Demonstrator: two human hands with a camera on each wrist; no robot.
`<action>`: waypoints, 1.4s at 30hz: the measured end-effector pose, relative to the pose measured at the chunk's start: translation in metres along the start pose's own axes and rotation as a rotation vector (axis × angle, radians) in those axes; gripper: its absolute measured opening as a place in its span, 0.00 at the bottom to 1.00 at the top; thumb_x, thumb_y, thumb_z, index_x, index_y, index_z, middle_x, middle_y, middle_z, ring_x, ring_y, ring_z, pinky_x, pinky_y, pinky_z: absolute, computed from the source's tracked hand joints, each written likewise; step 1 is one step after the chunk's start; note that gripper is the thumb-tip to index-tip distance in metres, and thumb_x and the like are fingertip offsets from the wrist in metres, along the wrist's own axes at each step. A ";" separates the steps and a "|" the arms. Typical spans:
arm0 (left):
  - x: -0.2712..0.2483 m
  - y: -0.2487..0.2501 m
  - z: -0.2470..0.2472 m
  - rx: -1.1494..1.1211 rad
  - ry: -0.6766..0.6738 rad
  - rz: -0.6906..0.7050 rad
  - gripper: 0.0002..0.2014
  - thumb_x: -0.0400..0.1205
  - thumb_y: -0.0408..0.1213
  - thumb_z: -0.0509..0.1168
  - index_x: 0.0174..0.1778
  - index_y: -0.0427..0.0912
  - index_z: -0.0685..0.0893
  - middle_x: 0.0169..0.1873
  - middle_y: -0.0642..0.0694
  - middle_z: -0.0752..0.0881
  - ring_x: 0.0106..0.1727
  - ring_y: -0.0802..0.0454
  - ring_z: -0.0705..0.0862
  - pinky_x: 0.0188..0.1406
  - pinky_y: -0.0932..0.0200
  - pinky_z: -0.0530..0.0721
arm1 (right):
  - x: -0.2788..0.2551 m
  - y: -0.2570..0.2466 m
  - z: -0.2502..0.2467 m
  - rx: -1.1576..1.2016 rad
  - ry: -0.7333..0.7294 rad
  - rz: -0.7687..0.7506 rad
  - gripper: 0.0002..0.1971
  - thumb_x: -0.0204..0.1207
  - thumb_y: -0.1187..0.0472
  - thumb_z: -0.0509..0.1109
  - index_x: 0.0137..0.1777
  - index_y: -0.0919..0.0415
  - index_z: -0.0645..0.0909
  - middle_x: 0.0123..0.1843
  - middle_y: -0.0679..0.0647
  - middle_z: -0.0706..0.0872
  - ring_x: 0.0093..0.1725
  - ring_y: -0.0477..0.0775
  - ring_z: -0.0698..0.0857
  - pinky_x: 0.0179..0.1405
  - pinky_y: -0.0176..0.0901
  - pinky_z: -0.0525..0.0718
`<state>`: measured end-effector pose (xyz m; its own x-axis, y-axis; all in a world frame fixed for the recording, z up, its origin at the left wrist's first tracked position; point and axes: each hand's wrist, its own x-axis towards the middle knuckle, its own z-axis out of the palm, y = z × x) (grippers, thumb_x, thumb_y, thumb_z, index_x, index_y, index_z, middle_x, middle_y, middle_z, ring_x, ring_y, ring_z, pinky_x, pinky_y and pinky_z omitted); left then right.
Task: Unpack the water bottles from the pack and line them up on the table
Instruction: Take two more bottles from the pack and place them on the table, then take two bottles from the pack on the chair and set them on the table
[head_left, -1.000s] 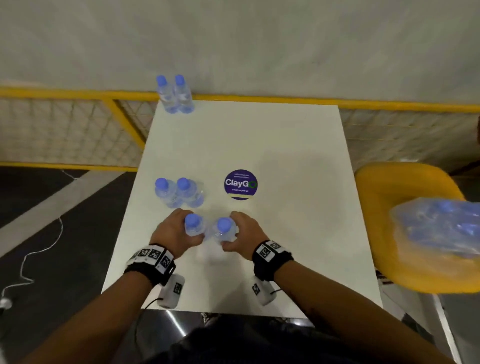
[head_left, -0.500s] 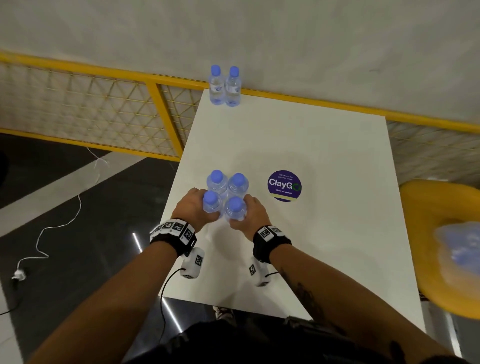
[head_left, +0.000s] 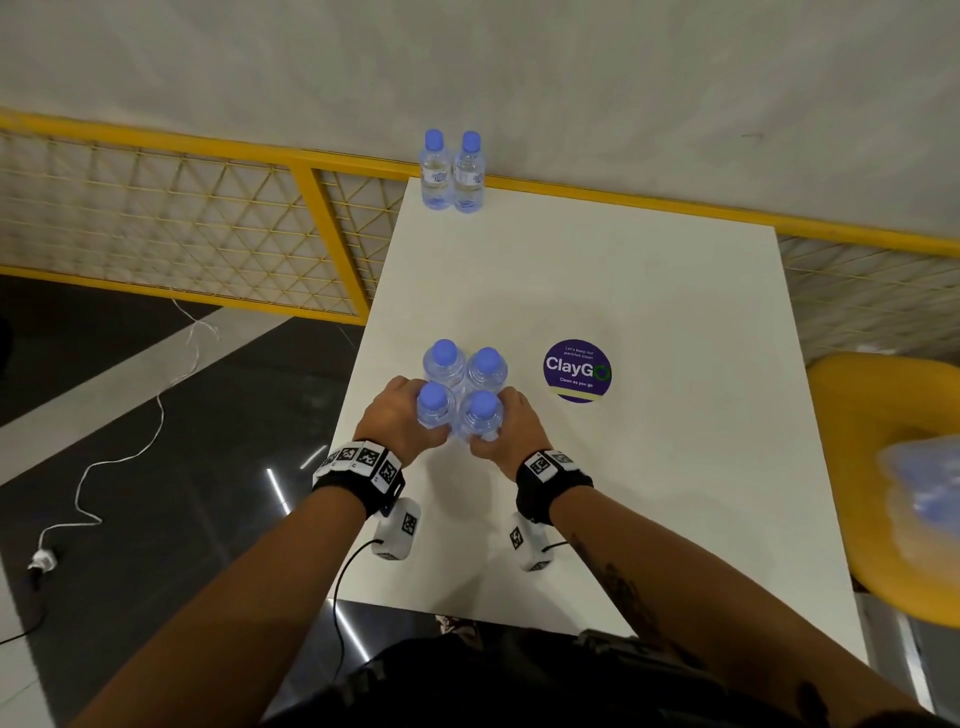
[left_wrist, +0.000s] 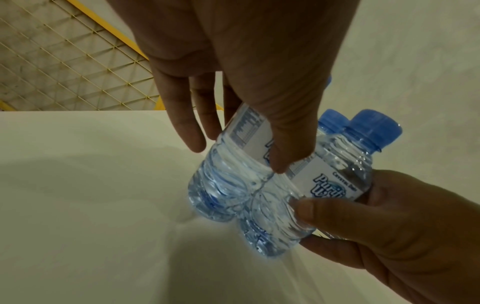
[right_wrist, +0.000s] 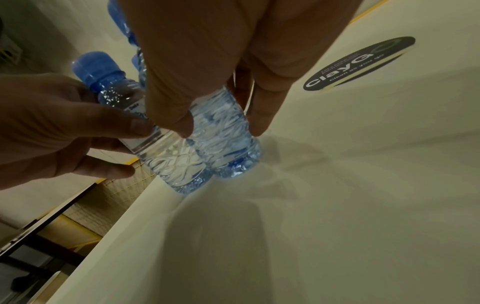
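Four small clear water bottles with blue caps stand in a tight square at the table's left middle. My left hand (head_left: 400, 422) grips the near-left bottle (head_left: 434, 406) around its body. My right hand (head_left: 511, 423) grips the near-right bottle (head_left: 482, 414). Both touch the rear pair (head_left: 465, 362). In the left wrist view my left hand (left_wrist: 235, 149) wraps its bottle (left_wrist: 226, 185), thumb on the label. In the right wrist view my right hand (right_wrist: 221, 123) holds its bottle (right_wrist: 226, 146), base at the table. The pack (head_left: 922, 499) lies blurred on a yellow chair at right.
Two more bottles (head_left: 451, 171) stand side by side at the far left corner of the white table (head_left: 597, 270). A round purple ClayGo sticker (head_left: 576, 370) lies right of the cluster. A yellow chair (head_left: 852, 395) and a yellow mesh railing (head_left: 182, 218) flank the table.
Both hands carried their two bottles away from me until they met the rear pair. Since half a second ago the hands and bottles have barely moved.
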<state>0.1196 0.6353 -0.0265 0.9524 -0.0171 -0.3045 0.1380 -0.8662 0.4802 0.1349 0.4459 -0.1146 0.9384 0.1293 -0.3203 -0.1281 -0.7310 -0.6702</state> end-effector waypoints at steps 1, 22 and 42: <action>-0.001 0.000 -0.001 0.000 -0.006 0.009 0.18 0.71 0.52 0.77 0.53 0.50 0.85 0.47 0.50 0.87 0.52 0.48 0.84 0.54 0.52 0.86 | 0.000 0.001 0.001 0.007 -0.006 0.000 0.26 0.53 0.42 0.78 0.49 0.49 0.76 0.45 0.47 0.82 0.40 0.45 0.83 0.34 0.34 0.77; -0.065 0.251 0.114 -0.126 -0.195 0.678 0.05 0.79 0.50 0.68 0.45 0.54 0.85 0.37 0.59 0.84 0.38 0.62 0.82 0.41 0.54 0.86 | -0.200 0.175 -0.225 0.204 0.125 0.081 0.11 0.73 0.56 0.78 0.51 0.47 0.80 0.52 0.45 0.85 0.50 0.43 0.87 0.50 0.41 0.89; -0.077 0.610 0.428 -0.407 -0.473 0.149 0.32 0.73 0.53 0.70 0.72 0.43 0.74 0.64 0.43 0.82 0.54 0.42 0.87 0.52 0.42 0.91 | -0.277 0.465 -0.457 0.213 0.595 0.649 0.29 0.72 0.53 0.80 0.70 0.61 0.77 0.67 0.59 0.82 0.63 0.60 0.85 0.60 0.56 0.85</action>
<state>0.0140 -0.1059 -0.0620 0.7592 -0.4217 -0.4957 0.1940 -0.5804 0.7909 -0.0376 -0.2363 -0.0315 0.6644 -0.6760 -0.3188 -0.6907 -0.3926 -0.6073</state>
